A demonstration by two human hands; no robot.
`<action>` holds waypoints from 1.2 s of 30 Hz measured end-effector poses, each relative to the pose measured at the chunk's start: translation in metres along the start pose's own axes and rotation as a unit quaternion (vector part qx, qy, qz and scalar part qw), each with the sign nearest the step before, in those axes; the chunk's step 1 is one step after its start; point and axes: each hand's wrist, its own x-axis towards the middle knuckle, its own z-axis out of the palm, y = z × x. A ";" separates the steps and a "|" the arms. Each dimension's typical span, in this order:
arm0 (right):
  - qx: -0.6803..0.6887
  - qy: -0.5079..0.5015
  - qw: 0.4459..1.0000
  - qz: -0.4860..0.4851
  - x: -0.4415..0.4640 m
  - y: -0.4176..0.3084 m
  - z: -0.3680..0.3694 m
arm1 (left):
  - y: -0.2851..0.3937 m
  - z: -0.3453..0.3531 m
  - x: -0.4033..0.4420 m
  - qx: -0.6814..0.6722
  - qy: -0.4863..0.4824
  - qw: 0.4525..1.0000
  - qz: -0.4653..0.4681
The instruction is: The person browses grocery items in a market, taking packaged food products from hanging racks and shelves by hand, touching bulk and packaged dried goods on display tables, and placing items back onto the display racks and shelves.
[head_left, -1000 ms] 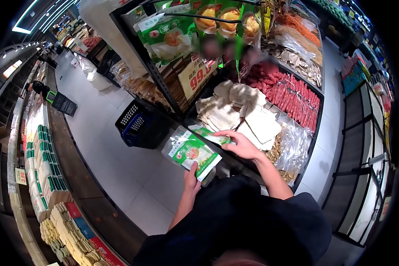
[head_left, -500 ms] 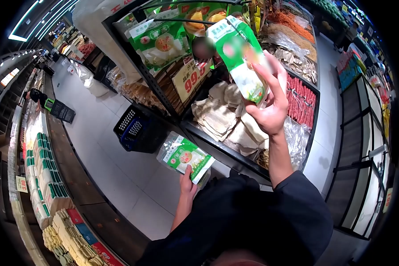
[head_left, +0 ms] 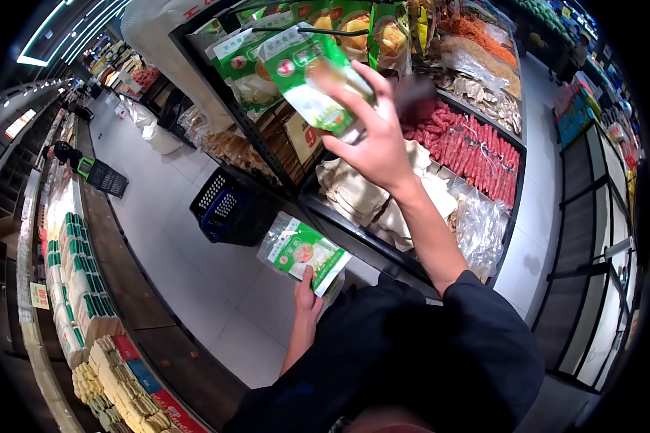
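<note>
My right hand (head_left: 375,141) is raised and pinches the lower right edge of a green-and-white food packet (head_left: 314,86). The packet's top is at a metal display hook (head_left: 332,32); whether the hook passes through it I cannot tell. Similar green packets (head_left: 242,68) hang close by on its left, and packets with a yellow-orange picture (head_left: 391,40) hang to the right. Low in front of my body, my left hand (head_left: 308,302) grips other green-and-white packets (head_left: 307,249), thumb on top, clear plastic showing around them.
Under the hooks, a black bin holds flat pale dried pieces (head_left: 350,191), red sausages (head_left: 469,144) and clear plastic bags (head_left: 480,224). A price sign (head_left: 303,137) stands at the rack. A dark shopping basket (head_left: 227,206) is on the floor; a person (head_left: 65,154) is farther off at left.
My right hand has moved left with its packet, bringing it against the hooks and over the hanging packets. More of the sausages shows now. My left hand stays almost where it was.
</note>
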 end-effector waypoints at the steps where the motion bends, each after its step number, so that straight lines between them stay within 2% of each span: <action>1: 0.000 -0.008 1.000 -0.002 0.004 0.004 0.013 | -0.001 0.000 0.000 0.001 0.008 1.000 -0.003; 4: 0.000 -0.032 0.999 -0.006 0.010 0.009 0.041 | 0.000 0.004 -0.001 -0.004 0.011 1.000 -0.009; 6: -0.031 -0.064 0.997 0.013 0.008 0.004 0.043 | 0.002 0.009 -0.004 -0.003 0.003 1.000 -0.007; 10: -0.008 -0.083 0.996 0.025 -0.008 -0.005 0.029 | -0.002 0.002 -0.003 -0.013 0.009 1.000 0.005; 14: 0.120 -0.208 0.968 0.072 -0.047 -0.019 0.018 | 0.000 0.004 -0.008 -0.039 0.007 0.999 0.003; 16: 0.173 -0.344 0.915 0.118 -0.076 -0.022 0.017 | 0.005 0.010 -0.011 -0.047 0.012 0.999 -0.007; 18: 0.137 -0.442 0.879 0.113 -0.109 -0.033 0.019 | 0.006 0.014 -0.010 -0.028 -0.007 1.000 0.008; 20: 0.081 -0.453 0.884 0.081 -0.158 -0.033 0.032 | 0.007 0.020 -0.008 -0.012 -0.006 1.000 0.008; 21: 0.074 -0.471 0.872 0.109 -0.173 -0.037 0.034 | 0.007 0.022 -0.007 0.005 -0.005 1.000 0.006; 25: 0.008 -0.446 0.886 0.128 -0.207 -0.045 0.041 | 0.008 0.029 -0.004 0.013 -0.020 1.000 -0.001; 28: 0.027 -0.427 0.888 0.168 -0.207 -0.042 0.035 | 0.000 0.022 0.001 0.024 -0.034 0.999 -0.001; 30: 0.043 -0.474 0.844 0.247 -0.197 -0.040 0.029 | -0.001 0.025 0.000 0.022 -0.042 0.999 -0.005; 31: 0.042 -0.474 0.844 0.248 -0.196 -0.036 0.027 | -0.001 0.026 0.000 0.020 -0.048 0.999 -0.007; 34: 0.142 -0.421 0.837 0.320 -0.189 -0.020 0.018 | -0.001 0.027 0.003 0.027 -0.047 0.998 -0.017; 36: 0.176 -0.368 0.856 0.319 -0.192 0.000 0.016 | 0.002 0.029 0.003 0.018 -0.034 0.999 -0.019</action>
